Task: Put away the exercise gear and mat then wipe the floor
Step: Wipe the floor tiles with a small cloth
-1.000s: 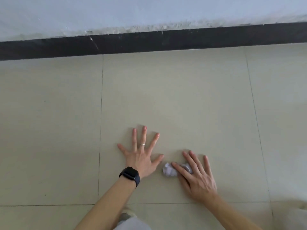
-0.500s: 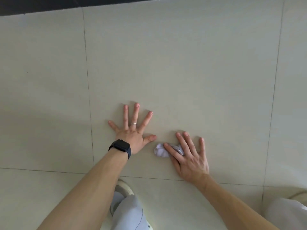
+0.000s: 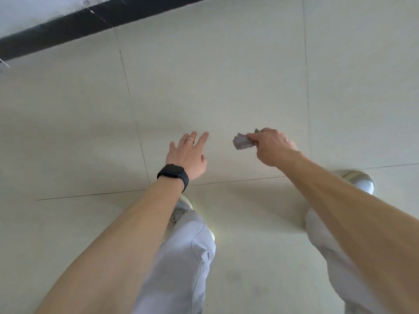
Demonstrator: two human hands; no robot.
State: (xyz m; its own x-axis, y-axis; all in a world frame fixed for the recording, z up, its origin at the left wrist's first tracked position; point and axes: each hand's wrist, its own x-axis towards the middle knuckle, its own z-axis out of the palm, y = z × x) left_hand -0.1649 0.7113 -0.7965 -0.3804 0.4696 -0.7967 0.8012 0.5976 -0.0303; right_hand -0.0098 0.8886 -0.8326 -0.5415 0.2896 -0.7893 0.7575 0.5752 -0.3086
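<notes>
A small crumpled wad (image 3: 243, 143) of pale tissue or cloth is pinched in the right hand (image 3: 273, 147), between the thumb and the curled fingers (image 3: 255, 137), and most of it sticks out to the left of the knuckles, toward the left hand (image 3: 187, 155). It is judged to be very light, soft and easily squashed, with no stiffness of its own; if it is paper, it may tear or shed when dragged over the floor (image 3: 226, 75). It is best taken round its bunched middle, so that a broad face is left free to be pressed on the tiles, and a firm pinch is needed only so that it is not pulled out by friction. The right hand is turned knuckles-up, with the forearm stretched forward and down; whether the wad touches the floor cannot be told, though it seems to be held just above it. The left hand is open, palm down, fingers straight and slightly spread, and nothing is held in it; a ring (image 3: 190, 139) is worn on one finger and a dark watch (image 3: 173, 174) at the wrist. The two hands are separated by a stretch of tile
</notes>
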